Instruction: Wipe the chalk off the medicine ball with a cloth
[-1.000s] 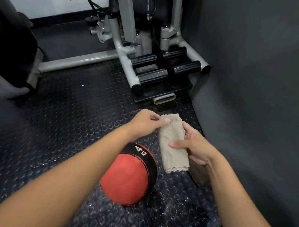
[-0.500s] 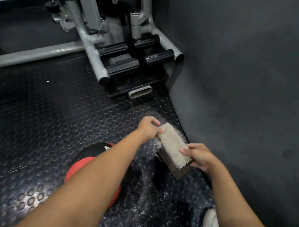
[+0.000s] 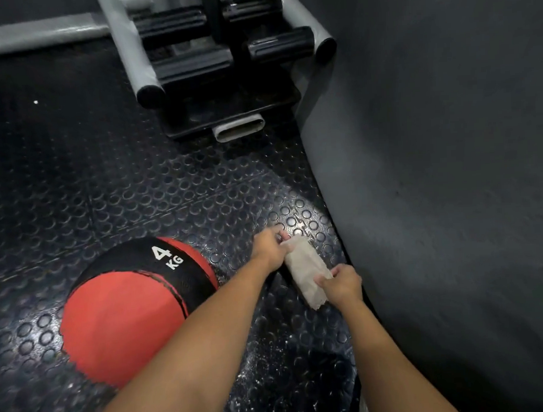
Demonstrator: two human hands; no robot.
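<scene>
A red and black medicine ball (image 3: 119,318) marked "4 KG" lies on the studded black rubber floor at the lower left. To its right, a folded beige cloth (image 3: 304,269) is low over the floor near the wall. My left hand (image 3: 269,248) pinches the cloth's far end. My right hand (image 3: 342,285) grips its near end. Both hands are apart from the ball; my left forearm crosses just beside it. White chalk dust (image 3: 264,362) speckles the floor below the hands.
A grey-framed gym machine (image 3: 220,61) with black rollers and a footplate stands at the back. A dark grey wall (image 3: 433,167) runs along the right, close to the cloth. Open floor (image 3: 60,171) stretches left and behind the ball.
Both hands have lowered the cloth toward the floor near the wall. The view tilted down and nearer, so the ball now shows more fully at the left.
</scene>
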